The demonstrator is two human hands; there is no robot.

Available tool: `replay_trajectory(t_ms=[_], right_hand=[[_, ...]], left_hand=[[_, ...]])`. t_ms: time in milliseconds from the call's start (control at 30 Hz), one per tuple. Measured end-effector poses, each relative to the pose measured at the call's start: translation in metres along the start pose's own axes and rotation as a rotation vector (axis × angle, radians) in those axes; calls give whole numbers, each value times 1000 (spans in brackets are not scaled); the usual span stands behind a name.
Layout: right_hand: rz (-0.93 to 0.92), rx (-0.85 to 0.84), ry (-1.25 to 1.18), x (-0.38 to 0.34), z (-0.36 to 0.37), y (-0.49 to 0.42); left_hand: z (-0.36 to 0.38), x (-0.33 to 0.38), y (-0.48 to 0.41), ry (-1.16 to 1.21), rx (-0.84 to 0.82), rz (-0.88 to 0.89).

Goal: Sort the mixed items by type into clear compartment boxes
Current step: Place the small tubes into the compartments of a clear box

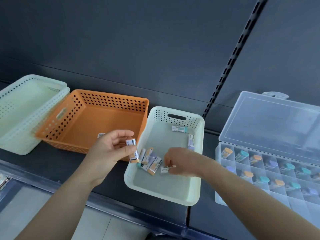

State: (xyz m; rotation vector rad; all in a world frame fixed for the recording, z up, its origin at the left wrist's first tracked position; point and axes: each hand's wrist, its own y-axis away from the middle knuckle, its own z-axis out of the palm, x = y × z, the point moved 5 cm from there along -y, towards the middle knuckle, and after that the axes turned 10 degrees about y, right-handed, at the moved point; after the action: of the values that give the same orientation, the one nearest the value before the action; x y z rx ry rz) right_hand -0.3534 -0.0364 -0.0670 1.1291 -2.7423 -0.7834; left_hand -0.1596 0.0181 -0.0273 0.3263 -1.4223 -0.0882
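A pale green basket point(197, 187) in the middle holds several small white tubes with orange, teal or purple caps point(149, 161). My left hand point(110, 149) pinches an orange-capped tube point(133, 151) just above the basket's left rim. My right hand point(180, 161) reaches into the basket and pinches a small tube with a barcode label point(167, 168). Two more tubes point(179, 129) lie near the basket's far wall. A clear compartment box point(225, 196) stands open at the right with capped tubes in many compartments.
An orange perforated basket point(83, 122) sits left of the green one, with a label on its floor. Stacked pale baskets point(26, 108) stand at the far left. The box's clear lid point(270, 118) leans back against the dark shelf wall. The shelf's front edge runs below.
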Motion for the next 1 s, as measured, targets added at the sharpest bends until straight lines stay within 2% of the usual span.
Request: replay_trajectory(t_ms=[133,300,500,567,667,833,933,1000], right_hand=[[18,72,-219,-4,-7,-8],[-4,32,-98,-13,-2,-19],[11,15,83,-9,-1,-25],[-3,33,57,-7,-5,-21],[-17,135,-1,2,-18,-4],[-4,290,-81,15,-26,25],[7,324,-84,16,-21,33],[7,339,-80,17,-19,36]], left_hand=[[2,-3,-2,265,-17,-104],[-2,-4,-8,66,-26,-150],[11,14,-25,-465,-205,-74],[23,22,-35,-640,-281,-22],[46,24,-53,-842,-419,3],[83,12,-69,-1309,-649,47],[95,9,-71,-1631,-736,167],[100,6,-72,-1757,-774,235]])
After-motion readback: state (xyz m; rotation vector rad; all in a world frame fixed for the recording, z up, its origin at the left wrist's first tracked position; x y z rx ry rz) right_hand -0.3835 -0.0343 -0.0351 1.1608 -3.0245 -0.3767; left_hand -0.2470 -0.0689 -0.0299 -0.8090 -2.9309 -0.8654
